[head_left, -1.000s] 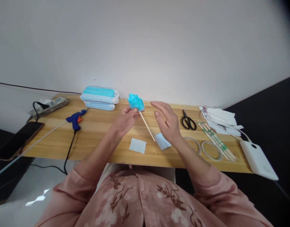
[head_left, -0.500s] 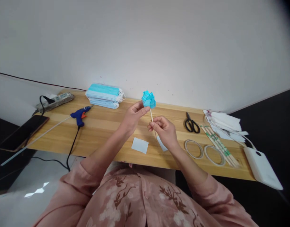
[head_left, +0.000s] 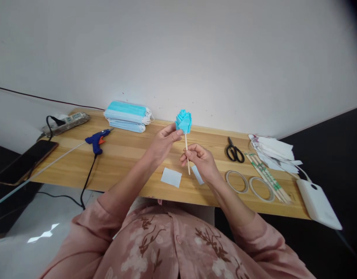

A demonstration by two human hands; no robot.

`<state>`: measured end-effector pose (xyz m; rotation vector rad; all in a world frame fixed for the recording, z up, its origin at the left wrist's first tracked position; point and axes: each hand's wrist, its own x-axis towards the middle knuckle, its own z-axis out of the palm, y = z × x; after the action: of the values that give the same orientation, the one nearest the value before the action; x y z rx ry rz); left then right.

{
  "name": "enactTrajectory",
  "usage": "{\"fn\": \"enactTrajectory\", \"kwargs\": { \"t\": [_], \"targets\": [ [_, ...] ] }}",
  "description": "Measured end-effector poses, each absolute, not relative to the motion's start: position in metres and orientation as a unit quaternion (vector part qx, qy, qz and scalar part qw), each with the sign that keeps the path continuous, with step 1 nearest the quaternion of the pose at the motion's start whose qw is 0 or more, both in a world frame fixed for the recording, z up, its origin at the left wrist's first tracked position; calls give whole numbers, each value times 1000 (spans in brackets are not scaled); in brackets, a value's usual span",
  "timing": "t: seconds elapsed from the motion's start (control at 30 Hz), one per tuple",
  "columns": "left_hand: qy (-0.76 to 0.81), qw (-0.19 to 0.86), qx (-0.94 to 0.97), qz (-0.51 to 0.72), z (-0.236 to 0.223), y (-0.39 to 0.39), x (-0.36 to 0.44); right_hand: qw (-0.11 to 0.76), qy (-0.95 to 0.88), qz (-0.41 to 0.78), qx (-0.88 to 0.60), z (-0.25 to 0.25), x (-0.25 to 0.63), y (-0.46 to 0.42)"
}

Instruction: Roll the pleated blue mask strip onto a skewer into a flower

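A light-blue handmade flower (head_left: 183, 121) with folded petals sits on top of a thin wooden stick (head_left: 187, 142), held up over the table. My left hand (head_left: 166, 142) grips the base of the bloom from the left, thumb in front. Lower down, my right hand (head_left: 200, 158) pinches the stick between thumb and fingers; the stick's lower end pokes out below. Under my hands lie a pale rectangular piece (head_left: 171, 177) and a second pale piece (head_left: 197, 175), partly covered by my right hand.
Left: a stack of blue masks (head_left: 126, 115), blue glue gun (head_left: 95, 141), power strip (head_left: 68, 124) and phone (head_left: 25, 161). Right: black scissors (head_left: 233, 152), tape rolls (head_left: 237, 190), wrapped sticks (head_left: 268, 178), white sheets (head_left: 277, 149) and a white power bank (head_left: 319, 203). A wall borders the table's back.
The flower has turned, showing another side of its petals, and its stick is now more upright. Both hands keep hold of it at nearly the same spots.
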<state>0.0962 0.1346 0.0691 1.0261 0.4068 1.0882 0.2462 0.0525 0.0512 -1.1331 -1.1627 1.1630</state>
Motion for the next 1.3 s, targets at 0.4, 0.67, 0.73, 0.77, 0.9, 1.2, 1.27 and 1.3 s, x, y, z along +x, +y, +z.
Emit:
{"fn": "enactTrajectory", "kwargs": {
  "t": [0.4, 0.67, 0.73, 0.77, 0.9, 1.2, 1.27, 1.3],
  "targets": [
    [180, 753, 417, 477, 66, 136, 95, 528, -470, 553, -442, 46, 248, 52],
    [172, 763, 407, 472, 65, 136, 97, 517, -449, 584, -436, 46, 248, 51],
    [171, 766, 404, 469, 64, 136, 98, 514, -443, 593, -434, 46, 248, 51],
    [170, 768, 403, 468, 63, 136, 98, 513, -440, 597, -433, 46, 247, 51],
    [168, 774, 405, 457, 61, 137, 98, 516, -432, 606, -424, 44, 246, 51],
    [165, 753, 451, 449, 65, 132, 98, 534, -419, 613, -404, 36, 248, 53],
    [164, 739, 463, 461, 67, 130, 100, 537, -416, 613, -404, 35, 248, 53],
    [163, 733, 465, 468, 68, 129, 100, 537, -415, 612, -406, 34, 248, 53]
  ]
}}
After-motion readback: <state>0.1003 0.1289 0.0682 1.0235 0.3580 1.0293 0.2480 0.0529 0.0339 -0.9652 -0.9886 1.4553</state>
